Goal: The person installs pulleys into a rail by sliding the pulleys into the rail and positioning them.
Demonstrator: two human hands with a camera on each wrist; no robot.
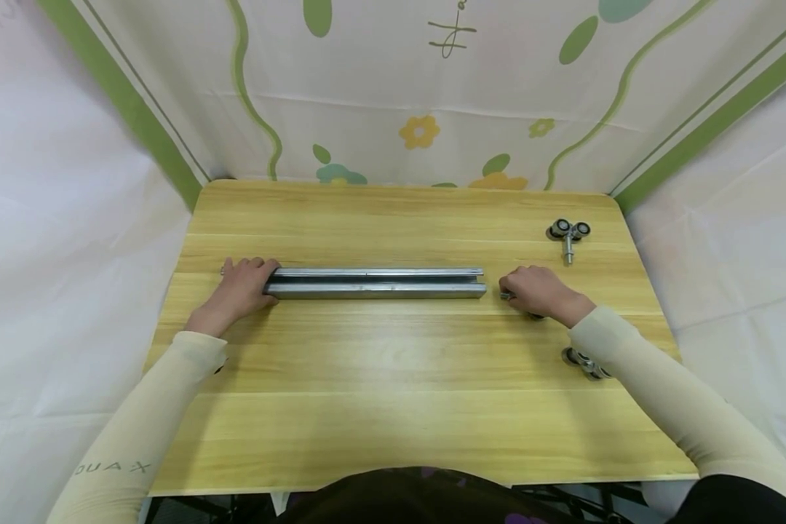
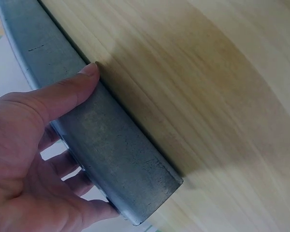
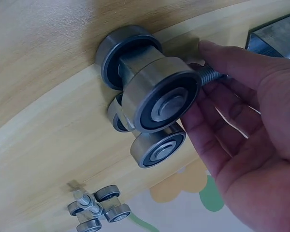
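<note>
A metal C-shaped rail point(image 1: 373, 290) lies lengthwise across the table with its slot facing up. My left hand point(image 1: 239, 287) grips its left end. In the left wrist view the thumb point(image 2: 72, 94) lies over the rail's plain side point(image 2: 101, 125), and the other fingers go round the far side. Just beyond the rail's right end, my right hand point(image 1: 540, 291) holds a four-wheeled roller trolley point(image 3: 159, 96) by its threaded bolt point(image 3: 209, 74). The trolley's wheels point away from the rail; the hand hides most of it in the head view.
One more roller trolley point(image 1: 568, 233) stands at the table's back right. Another trolley point(image 1: 586, 362) lies nearer, partly hidden by the right sleeve point(image 1: 661, 393). White cloth walls point(image 1: 380, 80) with printed flowers surround the wooden table point(image 1: 380, 407).
</note>
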